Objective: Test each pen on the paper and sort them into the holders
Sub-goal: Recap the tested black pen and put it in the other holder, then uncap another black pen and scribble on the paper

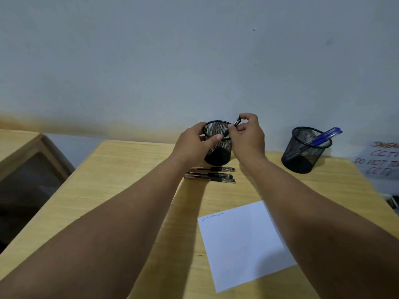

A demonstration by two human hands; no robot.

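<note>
A black mesh holder [217, 147] stands at the back of the wooden table. My left hand [194, 143] grips its left side, thumb on the rim. My right hand [248, 137] pinches a black pen [234, 125] held slanted over the holder's right rim. Three black pens [212, 174] lie side by side on the table just in front of the holder. A second black mesh holder [305, 151] at the right contains blue pens [326, 137]. A white paper [244, 242] with small blue scribbles at its top left lies near me.
The wooden table [129, 180] ends at a wall behind the holders. A handwritten white sign [382, 160] leans at the far right. Another wooden piece of furniture [23, 152] stands to the left across a gap.
</note>
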